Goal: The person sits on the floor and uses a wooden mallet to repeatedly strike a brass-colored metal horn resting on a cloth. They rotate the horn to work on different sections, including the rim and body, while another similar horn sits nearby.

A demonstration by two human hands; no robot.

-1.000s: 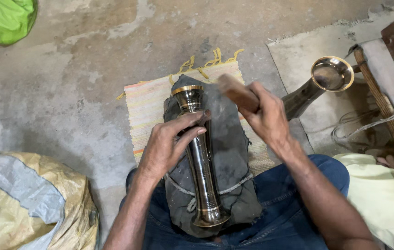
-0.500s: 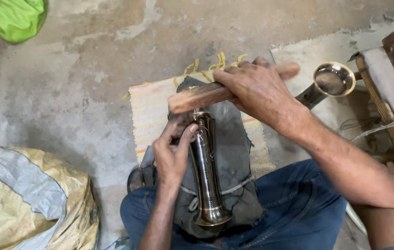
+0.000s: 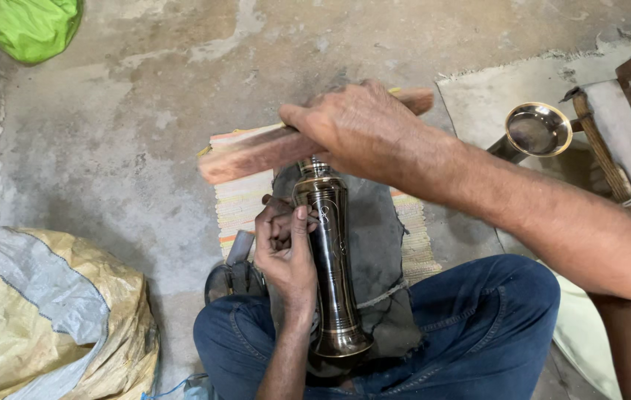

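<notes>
Floor: bare grey concrete (image 3: 145, 133) is spreading out all around the brass vessel I am working on.
Sack: a yellow and grey woven sack (image 3: 41, 318) is slumping well to the left of the vessel, by my knee.
Green bag: a bright green bag (image 3: 30, 26) is lying far up and to the left of the vessel.
Mat: a striped woven mat (image 3: 241, 204) is lying under the vessel, showing on both sides of it.
Cloth: a dark grey cloth (image 3: 374, 244) is padding the vessel from beneath, draped toward my lap.
Vessel: the dark, polished brass vessel (image 3: 329, 252) is lying lengthwise between my legs, flared base toward me, neck pointing away.
Wooden block: a long reddish wooden block (image 3: 256, 154) is crossing just over the vessel's neck.
Right hand: my right hand (image 3: 360, 126) is closing fully around the block, gripping its middle.
Left hand: my left hand (image 3: 286, 248) is curling against the vessel's left side, fingers bent onto its upper body, steadying it.
Brass bowl: a small round brass bowl (image 3: 537, 130) is sitting well to the right of the vessel.
</notes>
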